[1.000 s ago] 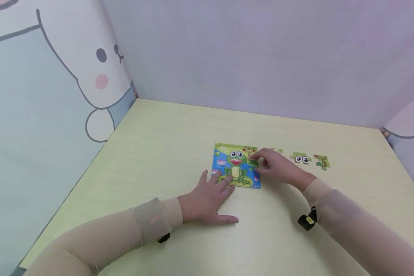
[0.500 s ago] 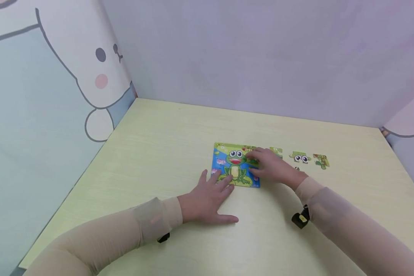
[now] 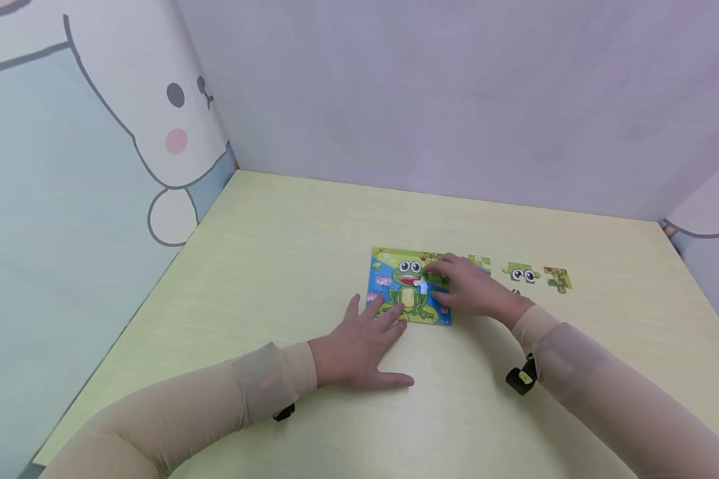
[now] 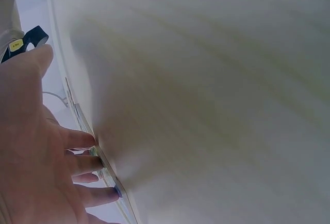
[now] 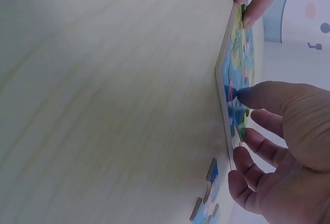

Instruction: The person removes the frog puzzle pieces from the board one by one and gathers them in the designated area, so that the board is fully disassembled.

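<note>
Pale yellow, wood-grained tabletop [image 3: 275,266] fills the lower frame, a thin square green-and-blue puzzle board with a cartoon frog [image 3: 408,299] near its centre. The left hand [image 3: 362,350] rests, fingers spread, on the board's lower left, while the right hand [image 3: 472,287] appears to pinch a blue-green puzzle piece [image 5: 240,123], tilted, at its right side. The work looks partway: loose green jigsaw pieces [image 3: 522,271], one with round eyes, lie right of centre; how many are seated, I cannot tell.
</note>
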A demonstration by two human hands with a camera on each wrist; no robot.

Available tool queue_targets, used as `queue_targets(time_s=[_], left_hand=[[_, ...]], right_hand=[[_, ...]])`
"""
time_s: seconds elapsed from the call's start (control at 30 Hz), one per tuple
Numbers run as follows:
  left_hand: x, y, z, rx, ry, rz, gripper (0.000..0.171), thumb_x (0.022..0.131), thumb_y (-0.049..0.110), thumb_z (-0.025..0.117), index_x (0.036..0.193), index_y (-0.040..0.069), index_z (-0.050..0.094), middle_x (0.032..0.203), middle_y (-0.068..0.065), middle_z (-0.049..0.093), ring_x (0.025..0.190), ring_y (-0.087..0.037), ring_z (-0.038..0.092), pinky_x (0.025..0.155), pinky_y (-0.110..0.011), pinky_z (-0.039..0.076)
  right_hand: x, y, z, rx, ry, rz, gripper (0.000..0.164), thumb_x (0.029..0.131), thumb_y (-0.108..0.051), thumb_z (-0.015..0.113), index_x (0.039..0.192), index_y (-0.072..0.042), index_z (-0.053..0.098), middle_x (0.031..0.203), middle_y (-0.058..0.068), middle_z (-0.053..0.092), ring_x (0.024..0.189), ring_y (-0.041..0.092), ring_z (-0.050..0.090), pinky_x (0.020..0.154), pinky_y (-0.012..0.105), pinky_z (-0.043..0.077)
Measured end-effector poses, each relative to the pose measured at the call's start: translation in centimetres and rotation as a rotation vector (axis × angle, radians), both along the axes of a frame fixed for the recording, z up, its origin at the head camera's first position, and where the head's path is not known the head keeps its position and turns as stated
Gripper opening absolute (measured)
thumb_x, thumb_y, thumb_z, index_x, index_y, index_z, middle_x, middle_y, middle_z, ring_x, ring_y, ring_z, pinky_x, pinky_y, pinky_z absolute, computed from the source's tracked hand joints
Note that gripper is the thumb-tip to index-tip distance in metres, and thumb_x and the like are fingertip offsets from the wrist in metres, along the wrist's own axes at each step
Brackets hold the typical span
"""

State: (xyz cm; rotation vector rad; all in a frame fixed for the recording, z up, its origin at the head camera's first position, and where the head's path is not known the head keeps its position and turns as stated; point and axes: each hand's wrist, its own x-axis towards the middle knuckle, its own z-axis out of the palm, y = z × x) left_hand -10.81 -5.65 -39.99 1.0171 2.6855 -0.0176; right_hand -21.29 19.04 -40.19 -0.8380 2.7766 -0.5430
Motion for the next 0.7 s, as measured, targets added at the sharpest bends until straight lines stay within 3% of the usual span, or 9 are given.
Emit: queue_targets(time_s=[0.27, 0.7], left_hand=[[-0.07, 0.04, -0.09, -0.003, 0.000, -0.003, 0.095, 0.093, 0.084, 0.042, 0.163, 0.019, 0.039, 0.174, -0.004, 0.027, 0.161, -0.042, 0.021, 0.121, -0.073, 0.022], [-0.14, 0.00, 0.08, -0.005, 0.000, -0.008, 0.095, 0.093, 0.083, 0.042, 0.163, 0.019, 0.039, 0.175, -0.004, 0.026, 0.161, -0.042, 0.021, 0.122, -0.073, 0.021]], right_hand=[[0.15, 0.09, 0.03, -0.015, -0.033, -0.028, 0.048, 0.095, -0.011, 0.075, 0.141, -0.005, 0.063, 0.121, 0.015, 0.058, 0.093, 0.022, 0.058, 0.086, 0.042, 0.053], [0.12, 0.16, 0.39, -0.129, -0.017, -0.024, 0.018, 0.101, -0.002, 0.065, 0.118, -0.004, 0.068, 0.115, 0.011, 0.066, 0.099, 0.025, 0.065, 0.089, 0.045, 0.058]])
